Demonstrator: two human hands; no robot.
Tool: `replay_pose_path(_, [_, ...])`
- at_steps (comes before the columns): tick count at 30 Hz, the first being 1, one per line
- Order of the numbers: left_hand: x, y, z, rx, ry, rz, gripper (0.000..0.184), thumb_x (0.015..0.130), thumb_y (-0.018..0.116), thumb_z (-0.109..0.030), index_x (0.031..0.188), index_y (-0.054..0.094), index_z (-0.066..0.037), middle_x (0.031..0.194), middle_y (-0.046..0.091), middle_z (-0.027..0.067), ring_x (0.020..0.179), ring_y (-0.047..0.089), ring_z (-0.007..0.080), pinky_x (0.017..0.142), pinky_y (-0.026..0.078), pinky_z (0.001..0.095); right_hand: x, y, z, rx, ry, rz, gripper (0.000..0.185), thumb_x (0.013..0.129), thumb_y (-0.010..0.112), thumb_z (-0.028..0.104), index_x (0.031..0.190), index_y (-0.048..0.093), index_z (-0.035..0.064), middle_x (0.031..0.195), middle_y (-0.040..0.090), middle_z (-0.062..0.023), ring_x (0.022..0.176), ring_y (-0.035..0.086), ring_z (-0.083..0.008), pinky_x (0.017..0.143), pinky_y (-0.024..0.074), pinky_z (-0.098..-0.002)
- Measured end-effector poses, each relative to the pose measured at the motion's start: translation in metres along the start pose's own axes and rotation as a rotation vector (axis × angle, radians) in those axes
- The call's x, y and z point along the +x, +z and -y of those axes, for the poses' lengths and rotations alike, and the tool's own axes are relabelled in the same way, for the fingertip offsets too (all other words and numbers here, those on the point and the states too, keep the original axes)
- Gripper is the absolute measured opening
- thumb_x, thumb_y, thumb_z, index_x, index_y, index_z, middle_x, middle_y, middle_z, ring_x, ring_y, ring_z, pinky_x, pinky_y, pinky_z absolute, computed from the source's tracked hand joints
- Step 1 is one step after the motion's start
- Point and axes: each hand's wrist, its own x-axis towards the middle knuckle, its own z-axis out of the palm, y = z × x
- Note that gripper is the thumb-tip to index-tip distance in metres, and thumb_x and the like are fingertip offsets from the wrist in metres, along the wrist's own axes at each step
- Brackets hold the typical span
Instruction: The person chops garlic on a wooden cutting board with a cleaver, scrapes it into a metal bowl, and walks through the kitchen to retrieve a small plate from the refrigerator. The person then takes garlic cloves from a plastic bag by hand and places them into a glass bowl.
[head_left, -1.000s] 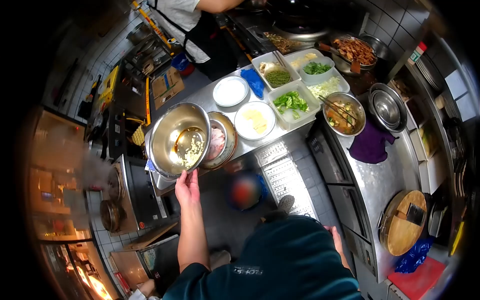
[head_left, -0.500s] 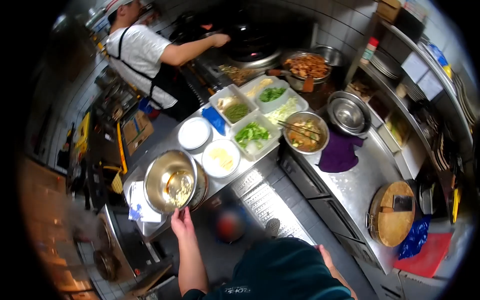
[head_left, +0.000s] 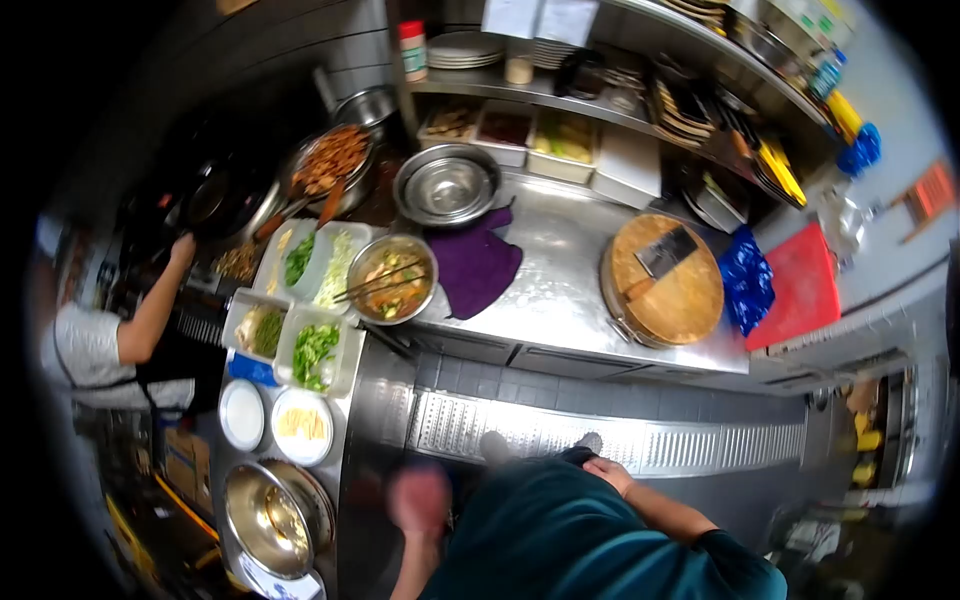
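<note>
Smeared by motion, my left hand is low in front of me, right of the narrow counter and apart from the steel bowl; its fingers cannot be made out. That bowl holds dark liquid and pale bits and overlaps another bowl. My right hand is at my waist against dark cloth, its fingers partly hidden, and whether it grips anything does not show. Beyond the bowls lie a plate with yellow strips and a white plate. Tubs of chopped greens stand further along.
A bowl with chopsticks, nested steel bowls and a purple cloth are on the steel counter. A cleaver rests on a round chopping block. A co-worker's arm reaches toward a wok at left.
The view has swung right toward the long counter. My left hand has let go of the steel bowl's rim and moved away from it. The bowl now rests on the narrow counter.
</note>
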Motion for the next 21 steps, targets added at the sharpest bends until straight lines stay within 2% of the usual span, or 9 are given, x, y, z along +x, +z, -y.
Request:
replay_pose_path(2, [0.025, 0.012, 0.024, 0.267, -0.073, 0.040, 0.023, 0.100, 0.050, -0.028, 0.094, 0.059, -0.008, 0.084, 0.056, 0.0040, 0.080, 0.057, 0.0192, 0.071, 0.050, 0.0336, -0.021, -0.001, -0.004, 0.017, 0.107, -0.103, 0.050, 0.096, 0.053, 0.052, 0.122, 0.068, 0.0117, 0.128, 0.064, -0.0184, 0.120, 0.059, -0.0355, 0.104, 0.0455, -0.0403])
replay_pose_path(5, [0.045, 0.082, 0.001, -0.041, -0.385, 0.045, 0.019, 0.100, 0.053, -0.027, 0.093, 0.059, -0.010, 0.083, 0.054, 0.0021, 0.079, 0.056, 0.0176, 0.071, 0.049, 0.0327, -0.046, 0.000, -0.026, 0.042, 0.180, -0.205, 0.050, 0.095, 0.055, 0.052, 0.121, 0.068, 0.0110, 0.121, 0.067, -0.0193, 0.116, 0.061, -0.0365, 0.101, 0.0468, -0.0406])
replay_pose_path(8, [0.067, 0.124, 0.005, -0.012, -0.425, 0.026, 0.017, 0.100, 0.055, -0.027, 0.093, 0.058, -0.013, 0.086, 0.056, 0.0005, 0.079, 0.055, 0.0157, 0.071, 0.048, 0.0323, -0.063, 0.011, -0.068, 0.191, 0.230, -0.291, 0.048, 0.095, 0.056, 0.050, 0.120, 0.068, 0.0102, 0.118, 0.068, -0.0204, 0.114, 0.062, -0.0376, 0.099, 0.0482, -0.0407])
replay_pose_path(10, [0.067, 0.160, 0.005, 0.036, -0.417, -0.013, 0.018, 0.101, 0.050, -0.020, 0.101, 0.061, -0.005, 0.091, 0.061, 0.0049, 0.086, 0.060, 0.0182, 0.077, 0.051, 0.0329, -0.078, 0.008, -0.078, 0.267, 0.275, -0.334, 0.048, 0.094, 0.057, 0.050, 0.120, 0.069, 0.0104, 0.118, 0.068, -0.0202, 0.113, 0.062, -0.0370, 0.099, 0.0483, -0.0395])
replay_pose_path(13, [0.073, 0.178, 0.034, 0.071, -0.402, 0.044, 0.019, 0.100, 0.051, -0.016, 0.105, 0.063, -0.001, 0.095, 0.065, 0.0071, 0.088, 0.064, 0.0212, 0.078, 0.054, 0.0350, -0.079, 0.014, -0.131, 0.398, 0.317, -0.347, 0.050, 0.095, 0.058, 0.049, 0.121, 0.068, 0.0075, 0.115, 0.070, -0.0173, 0.108, 0.067, -0.0280, 0.097, 0.0494, -0.0364])
replay_pose_path(16, [0.061, 0.199, 0.071, 0.120, -0.407, 0.052, 0.017, 0.097, 0.058, -0.018, 0.104, 0.064, -0.003, 0.095, 0.066, 0.0077, 0.085, 0.065, 0.0221, 0.076, 0.055, 0.0364, -0.092, -0.002, -0.168, 0.422, 0.376, -0.279, 0.058, 0.092, 0.056, 0.058, 0.124, 0.067, 0.0101, 0.120, 0.069, -0.0185, 0.114, 0.064, -0.0326, 0.095, 0.0501, -0.0383])
replay_pose_path(18, [0.042, 0.227, 0.096, 0.182, -0.439, 0.032, 0.018, 0.097, 0.060, -0.020, 0.104, 0.065, -0.005, 0.094, 0.066, 0.0076, 0.086, 0.065, 0.0221, 0.077, 0.055, 0.0365, -0.099, -0.013, -0.205, 0.534, 0.472, -0.137, 0.067, 0.090, 0.055, 0.065, 0.131, 0.064, 0.0125, 0.129, 0.064, -0.0180, 0.117, 0.062, -0.0354, 0.095, 0.0508, -0.0435])
replay_pose_path(20, [0.021, 0.257, 0.119, 0.215, -0.482, 0.072, 0.020, 0.096, 0.063, -0.024, 0.106, 0.065, -0.007, 0.097, 0.067, 0.0079, 0.090, 0.065, 0.0226, 0.080, 0.055, 0.0373, -0.114, -0.041, -0.202, 0.675, 0.596, 0.024, 0.078, 0.087, 0.053, 0.073, 0.137, 0.059, 0.0138, 0.138, 0.058, -0.0174, 0.121, 0.060, -0.0388, 0.096, 0.0506, -0.0495])
replay_pose_path(21, [0.010, 0.270, 0.132, 0.214, -0.514, 0.121, 0.021, 0.096, 0.064, -0.027, 0.107, 0.066, -0.009, 0.100, 0.068, 0.0083, 0.093, 0.066, 0.0231, 0.084, 0.056, 0.0380, -0.146, -0.082, -0.164, 0.757, 0.676, 0.113, 0.084, 0.085, 0.052, 0.077, 0.140, 0.056, 0.0139, 0.143, 0.054, -0.0172, 0.122, 0.058, -0.0408, 0.096, 0.0500, -0.0530])
